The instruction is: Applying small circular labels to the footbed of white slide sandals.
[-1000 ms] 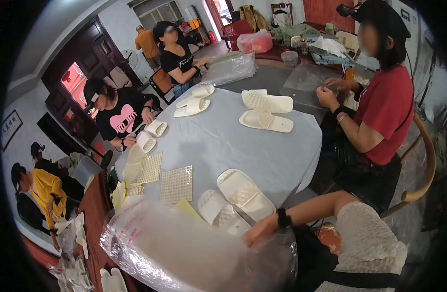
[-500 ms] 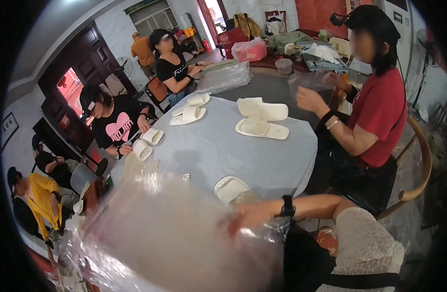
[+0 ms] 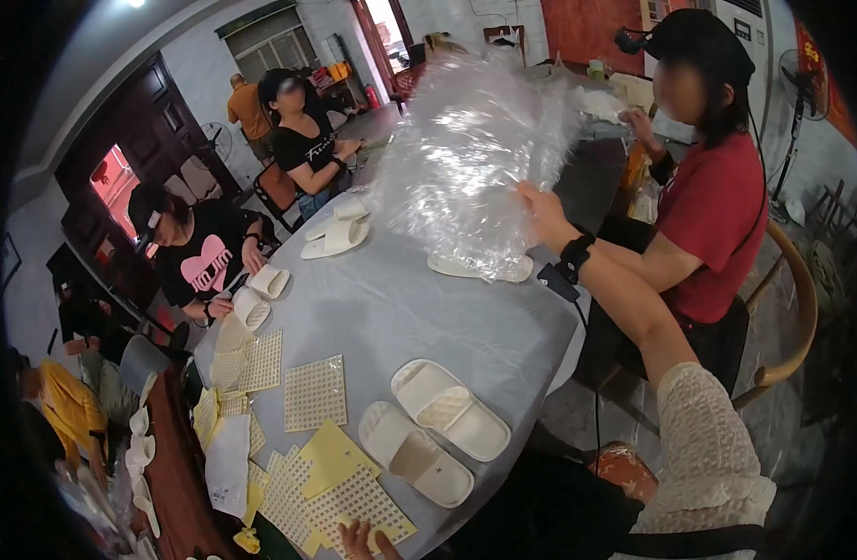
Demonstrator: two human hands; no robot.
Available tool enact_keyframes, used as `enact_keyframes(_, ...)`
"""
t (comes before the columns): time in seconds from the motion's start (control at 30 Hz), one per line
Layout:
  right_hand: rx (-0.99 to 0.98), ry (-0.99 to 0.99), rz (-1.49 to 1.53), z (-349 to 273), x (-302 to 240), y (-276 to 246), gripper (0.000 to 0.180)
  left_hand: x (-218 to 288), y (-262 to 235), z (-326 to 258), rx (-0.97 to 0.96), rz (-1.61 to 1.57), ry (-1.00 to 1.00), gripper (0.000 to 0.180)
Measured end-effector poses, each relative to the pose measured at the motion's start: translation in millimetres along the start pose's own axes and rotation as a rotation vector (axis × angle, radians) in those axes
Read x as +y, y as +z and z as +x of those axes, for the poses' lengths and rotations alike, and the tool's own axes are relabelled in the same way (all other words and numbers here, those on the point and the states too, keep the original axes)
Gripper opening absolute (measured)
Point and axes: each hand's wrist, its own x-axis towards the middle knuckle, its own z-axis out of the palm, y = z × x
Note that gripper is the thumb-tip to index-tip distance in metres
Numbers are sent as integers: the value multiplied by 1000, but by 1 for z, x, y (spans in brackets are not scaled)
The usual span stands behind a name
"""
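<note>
My right hand (image 3: 547,217) is stretched out over the far right of the table, closed on a crinkled bundle of clear plastic bags (image 3: 475,140) held up in the air. The bundle hides part of a cream slipper (image 3: 480,268) under it. My left hand (image 3: 363,543) shows only partly at the lower edge, fingers apart and holding nothing. It is beside yellow sheets of small stickers (image 3: 358,509). Right of these, close to me, lies a pair of cream slide slippers, one nearer (image 3: 414,455) and one farther (image 3: 452,411), with textured insoles.
The grey-covered table (image 3: 354,308) also bears a sticker sheet (image 3: 315,392), a white packet (image 3: 229,462) and more slippers (image 3: 335,233). A person in a red shirt (image 3: 717,196) sits at the right. Another, in black (image 3: 214,252), handles slippers (image 3: 260,297) at the left.
My right hand has carried the plastic bags from the near left, over the table, to the far right. The sticker sheets and the near slipper pair now show uncovered.
</note>
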Motion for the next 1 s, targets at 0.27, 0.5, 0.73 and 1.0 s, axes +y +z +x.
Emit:
enact_keyframes(0.27,192,414,356,34,50,-55,47,11,22,-36,-120,-101,-49,22)
enact_keyframes(0.5,131,385,60,8,36,-56,64,9,25,-37,-99,-77,-50,22)
enact_keyframes(0.73,-905,247,-536,-168,18,-27,40,7,29,-40,-118,-112,-75,23)
enact_keyframes(1.0,-1402,-400,-1059,-282,59,13,48,12,34,-41,-109,-122,-32,18)
